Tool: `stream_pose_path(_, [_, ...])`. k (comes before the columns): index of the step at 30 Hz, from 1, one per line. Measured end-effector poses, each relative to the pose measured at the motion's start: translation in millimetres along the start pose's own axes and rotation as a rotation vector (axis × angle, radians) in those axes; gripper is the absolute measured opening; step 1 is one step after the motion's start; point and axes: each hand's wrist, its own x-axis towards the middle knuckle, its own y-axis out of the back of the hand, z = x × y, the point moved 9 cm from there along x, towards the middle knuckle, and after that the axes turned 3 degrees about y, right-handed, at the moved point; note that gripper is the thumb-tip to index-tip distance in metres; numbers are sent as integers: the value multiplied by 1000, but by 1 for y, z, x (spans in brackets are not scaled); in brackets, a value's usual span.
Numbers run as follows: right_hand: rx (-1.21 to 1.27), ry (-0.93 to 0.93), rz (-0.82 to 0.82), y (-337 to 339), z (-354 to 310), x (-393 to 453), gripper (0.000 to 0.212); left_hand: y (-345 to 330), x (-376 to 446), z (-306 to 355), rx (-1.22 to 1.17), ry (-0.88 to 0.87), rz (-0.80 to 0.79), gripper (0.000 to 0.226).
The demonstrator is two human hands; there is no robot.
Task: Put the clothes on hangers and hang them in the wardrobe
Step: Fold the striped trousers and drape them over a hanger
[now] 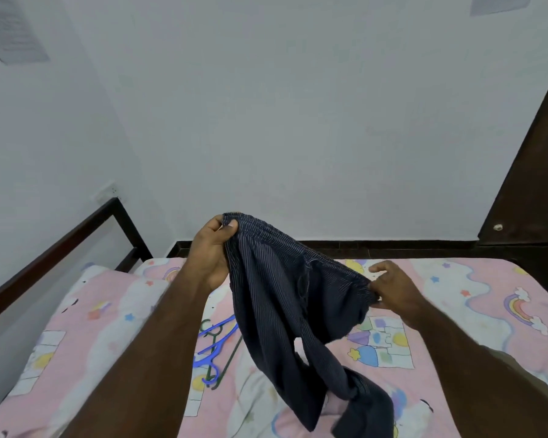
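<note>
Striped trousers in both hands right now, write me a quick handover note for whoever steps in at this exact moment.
Left hand: grips one end of the waistband of the dark striped trousers, held higher.
Right hand: pinches the other end of the waistband, lower.
The trouser legs hang down onto the bed.
Blue hangers and a green hanger lie on the bed under the left forearm.
Done: trousers picked up and spread by the waistband.
Left: put them on a hanger and hang them up. The wardrobe is not in view.
</note>
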Motion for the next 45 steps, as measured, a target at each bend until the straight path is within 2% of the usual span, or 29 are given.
stream_pose_path(5, [-74, 30, 33, 26, -13, 8, 27, 11, 1, 11, 76, -31, 58, 33])
stream_pose_path(9, [-253, 45, -43, 25, -18, 12, 26, 16, -3, 12, 106, 6, 63, 31])
stream_pose_path(12, [-289, 61, -208, -14, -14, 5, 51, -2, -6, 8, 142, 49, -14, 31])
stream_pose_path(15, [-288, 156, -327, -62, -23, 2, 80, -24, -8, 5, 159, 79, -90, 34])
stream_pose_path(19, [-233, 332, -408, -111, -64, -3, 91, -46, -11, 6, 122, 88, -168, 37])
stream_pose_path(22, [-250, 382, -436, -133, -80, -6, 84, -58, -15, 12, 112, 63, -194, 35])
stream_pose_path(24, [-299, 349, -388, -133, -71, -7, 65, -60, -16, 20, 99, 25, -175, 35])
stream_pose_path(28, [-448, 309, -190, -110, -45, -9, 26, -50, -13, 34, 51, -50, -71, 34])
stream_pose_path(31, [-513, 255, -100, -85, -29, -6, 21, -38, -9, 42, -13, -99, 3, 34])
stream_pose_path(34, [-575, 246, -53, -53, -29, -2, 27, -18, -6, 49, -97, -139, 93, 36])
stream_pose_path(36, [-467, 252, -24, -25, -39, 2, 24, -3, -2, 51, -129, -155, 138, 38])
stream_pose_path(41, [44, 307, 125, 51, -89, 8, 27, 24, 4, 45, -117, -141, 206, 44])
stream_pose_path(45, [274, 271, 49, 74, -121, 1, 28, 31, 6, 37, -176, -124, 239, 47])
